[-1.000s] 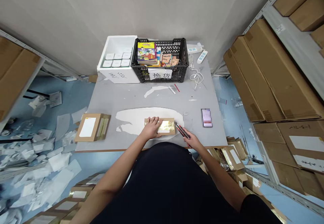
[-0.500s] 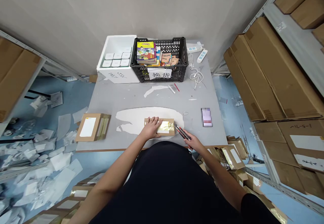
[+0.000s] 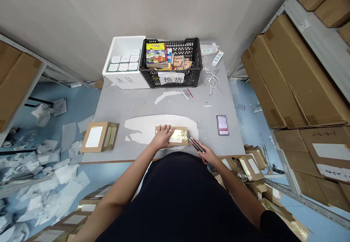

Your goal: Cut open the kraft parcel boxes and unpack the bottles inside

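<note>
A small cardboard box sealed with shiny yellowish tape lies on white paper near the table's front edge. My left hand holds it down by its left part, fingers over the top toward the far edge and thumb at the near side. A pale label on the box is partly covered by that hand. In my right hand is a utility knife with a dark and red handle. Its tip points at the box's right end; whether it touches is too small to tell.
Another taped cardboard box sits at the table's left. Behind stand a white foam box and a black crate with books. A phone, a white cable and power strips lie at right. Shelves with cartons flank the table.
The view has shifted slightly. The knife tip has moved a little downward along the box's right end, while my left hand stays on the box.
</note>
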Tool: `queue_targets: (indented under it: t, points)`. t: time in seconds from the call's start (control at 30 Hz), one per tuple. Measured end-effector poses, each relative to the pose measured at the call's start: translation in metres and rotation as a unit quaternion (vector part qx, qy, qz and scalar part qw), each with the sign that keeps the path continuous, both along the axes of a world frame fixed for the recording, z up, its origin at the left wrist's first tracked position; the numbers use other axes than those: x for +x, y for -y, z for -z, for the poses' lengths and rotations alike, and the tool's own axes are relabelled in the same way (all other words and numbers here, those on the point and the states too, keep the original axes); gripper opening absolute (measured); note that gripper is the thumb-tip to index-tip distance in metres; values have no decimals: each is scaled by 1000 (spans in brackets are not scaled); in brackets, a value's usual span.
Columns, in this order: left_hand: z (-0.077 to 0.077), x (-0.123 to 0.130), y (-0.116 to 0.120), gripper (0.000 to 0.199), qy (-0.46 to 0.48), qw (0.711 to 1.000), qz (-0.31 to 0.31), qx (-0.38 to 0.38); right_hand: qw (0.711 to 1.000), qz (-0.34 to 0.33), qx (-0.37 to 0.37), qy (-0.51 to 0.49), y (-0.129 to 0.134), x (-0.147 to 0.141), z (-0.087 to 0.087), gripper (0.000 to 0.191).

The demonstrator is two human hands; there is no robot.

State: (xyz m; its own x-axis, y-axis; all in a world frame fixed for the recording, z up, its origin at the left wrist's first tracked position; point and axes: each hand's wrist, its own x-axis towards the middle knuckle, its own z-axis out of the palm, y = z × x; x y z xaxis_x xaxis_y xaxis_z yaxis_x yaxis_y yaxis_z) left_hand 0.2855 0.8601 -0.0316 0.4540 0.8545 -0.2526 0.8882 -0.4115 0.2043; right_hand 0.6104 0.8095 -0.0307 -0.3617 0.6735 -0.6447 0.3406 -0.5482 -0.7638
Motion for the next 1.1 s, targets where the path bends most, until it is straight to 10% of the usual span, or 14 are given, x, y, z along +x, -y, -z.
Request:
queue_targets:
  t: [0.57, 1.1]
  points:
    - [4, -1, -3, 103, 8, 1000, -3, 9, 992, 36, 114, -51, 28, -3, 20, 66]
    - [6, -1, -2, 102, 14, 999, -16, 27, 991, 128, 41, 8, 44, 12, 7, 72]
